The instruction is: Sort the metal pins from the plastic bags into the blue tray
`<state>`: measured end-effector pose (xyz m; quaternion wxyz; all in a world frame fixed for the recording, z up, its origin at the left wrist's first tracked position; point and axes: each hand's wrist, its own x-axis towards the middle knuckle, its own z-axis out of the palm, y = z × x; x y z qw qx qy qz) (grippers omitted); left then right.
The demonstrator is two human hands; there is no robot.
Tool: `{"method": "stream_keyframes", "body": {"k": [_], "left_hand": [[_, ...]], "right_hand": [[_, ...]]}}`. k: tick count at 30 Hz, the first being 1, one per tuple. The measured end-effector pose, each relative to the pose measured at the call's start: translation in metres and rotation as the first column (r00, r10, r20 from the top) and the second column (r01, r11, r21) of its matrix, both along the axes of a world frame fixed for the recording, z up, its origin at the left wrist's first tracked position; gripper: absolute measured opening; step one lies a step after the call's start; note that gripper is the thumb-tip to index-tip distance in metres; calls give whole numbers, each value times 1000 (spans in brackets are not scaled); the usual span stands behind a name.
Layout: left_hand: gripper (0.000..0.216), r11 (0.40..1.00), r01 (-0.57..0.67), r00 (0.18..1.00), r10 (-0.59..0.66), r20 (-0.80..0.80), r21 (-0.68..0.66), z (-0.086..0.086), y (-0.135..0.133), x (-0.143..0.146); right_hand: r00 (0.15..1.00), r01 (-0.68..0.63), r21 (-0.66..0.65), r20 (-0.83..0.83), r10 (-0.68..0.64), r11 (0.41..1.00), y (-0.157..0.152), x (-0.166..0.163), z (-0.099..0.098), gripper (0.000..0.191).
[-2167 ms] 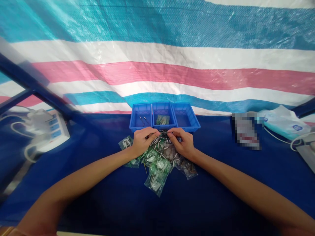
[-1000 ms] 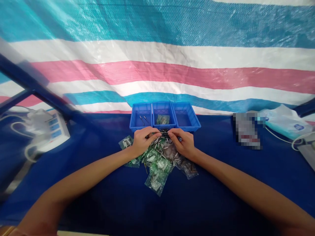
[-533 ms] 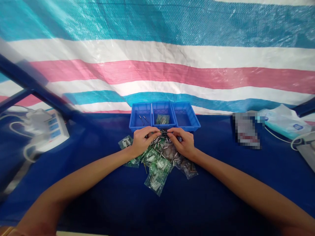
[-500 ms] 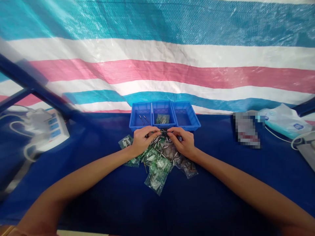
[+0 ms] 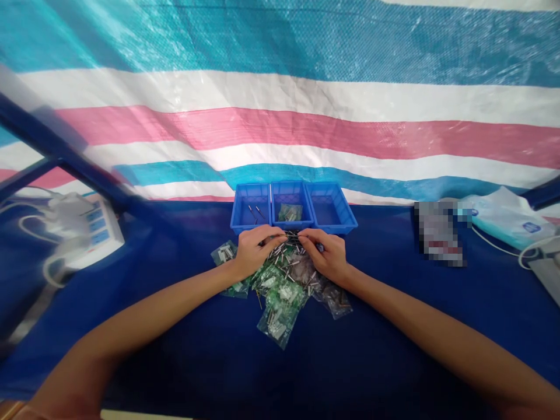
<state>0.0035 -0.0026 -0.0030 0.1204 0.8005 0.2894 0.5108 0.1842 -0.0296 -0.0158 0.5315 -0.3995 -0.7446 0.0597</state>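
Over the pile, my left hand and my right hand face each other, their fingertips a short gap apart. Both are closed in a pinch on a thin dark metal rod that spans the gap; its ends are hidden by my fingers. Beneath them lies a heap of loose metal pins, mixed with small clear bags of parts. A greenish bag sticks out at the front, another bag lies beside my left wrist, and a bag of brownish parts is below my right wrist.
Behind my hands stand three joined blue bins: the left bin holds a few thin rods, the middle bin a bag, and the right bin. A power strip with cables is at left; a blue-white packet lies at right.
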Motion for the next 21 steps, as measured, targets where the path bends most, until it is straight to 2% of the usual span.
{"method": "stream_keyframes", "body": {"k": [7, 15, 21], "left_hand": [[12, 999, 37, 999, -37, -10, -9, 1, 0, -1], [18, 1000, 10, 999, -11, -32, -23, 2, -1, 0], [16, 999, 24, 999, -23, 25, -45, 1, 0, 1]], "right_hand": [[1000, -2, 0, 14, 2, 1000, 0, 0, 0, 16], [999, -13, -17, 38, 14, 1000, -1, 1, 1, 17], [999, -36, -32, 34, 37, 999, -1, 1, 2, 18]]}}
